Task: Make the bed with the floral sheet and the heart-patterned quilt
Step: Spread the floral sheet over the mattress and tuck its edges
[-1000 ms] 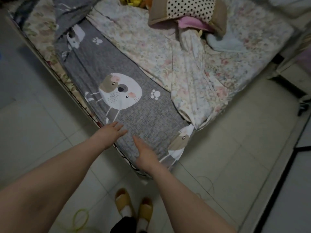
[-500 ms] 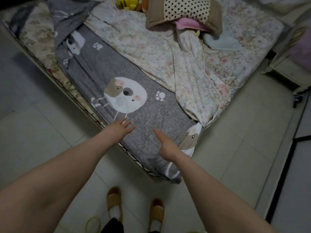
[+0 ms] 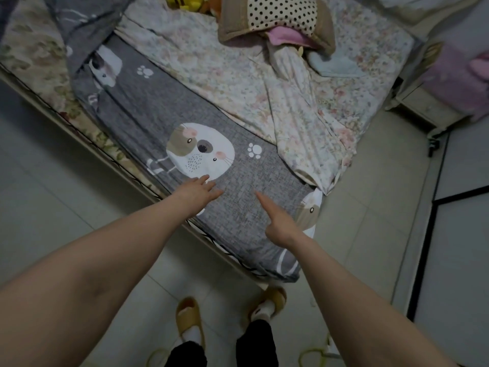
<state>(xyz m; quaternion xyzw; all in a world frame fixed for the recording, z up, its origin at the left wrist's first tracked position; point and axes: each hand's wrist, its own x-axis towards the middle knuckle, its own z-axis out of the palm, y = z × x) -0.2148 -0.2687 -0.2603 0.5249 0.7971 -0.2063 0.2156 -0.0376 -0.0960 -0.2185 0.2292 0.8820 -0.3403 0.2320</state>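
— While reaching over the grey cartoon-animal cover (image 3: 148, 112), gripping anything?

— Nothing; left hand (image 3: 197, 193) and right hand (image 3: 276, 223) flat, empty, likely for smoothing. Pale floral cotton sheet (image 3: 225, 75) bunched farther back; no heart-patterned quilt visible.

Near side: animal-print sheet (image 3: 148, 109) along edge of bed (image 3: 79, 128); floral sheet (image 3: 238, 72) behind it, bunched at R corner.
Far end: dotted cushion (image 3: 283, 11) on floral sheet; plush toy (image 3: 185, 2) to its L.
Hands: L hand (image 3: 197, 192) & R hand (image 3: 277, 223) side by side over animal-print sheet.
Floor: slippers (image 3: 189, 319) in front of bed; nightstand (image 3: 415, 107) to its R.
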